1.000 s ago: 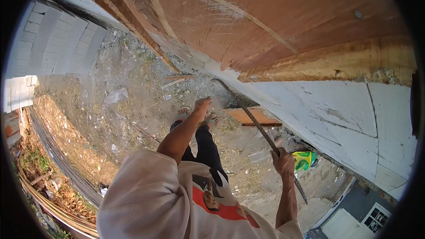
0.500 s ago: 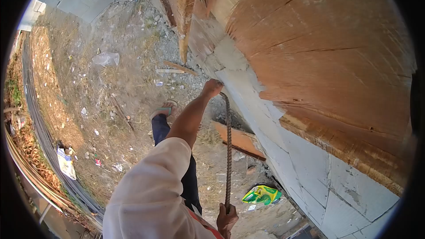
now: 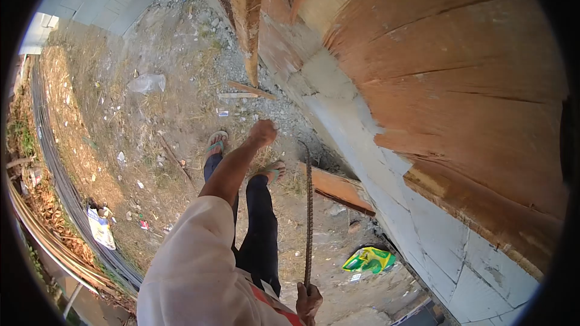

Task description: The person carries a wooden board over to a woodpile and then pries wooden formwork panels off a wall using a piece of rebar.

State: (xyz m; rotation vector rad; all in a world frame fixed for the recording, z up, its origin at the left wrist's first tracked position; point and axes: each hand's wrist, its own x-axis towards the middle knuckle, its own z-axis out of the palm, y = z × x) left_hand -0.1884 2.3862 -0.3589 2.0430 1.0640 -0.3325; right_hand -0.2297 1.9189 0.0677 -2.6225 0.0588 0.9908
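Note:
Near the lower edge, my right hand is wrapped round the lower part of a ribbed steel rebar. The rod stands up the view from that hand, and its far end curves to a short hook beside the wall. My left hand is closed in a fist over the ground, left of the hooked end and apart from it. Whatever the fist may hold is hidden. The white-sleeved left arm reaches across above my legs and sandalled feet.
A block wall runs diagonally on the right, with splintered plywood jutting over it. A pointed timber stands at the top. Below lie a board, a green-yellow bag and scattered litter. Long dark rods line the left.
My left hand has come away from the hooked end of the rebar, moving left and slightly down. My right hand keeps its hold. The second foot now shows.

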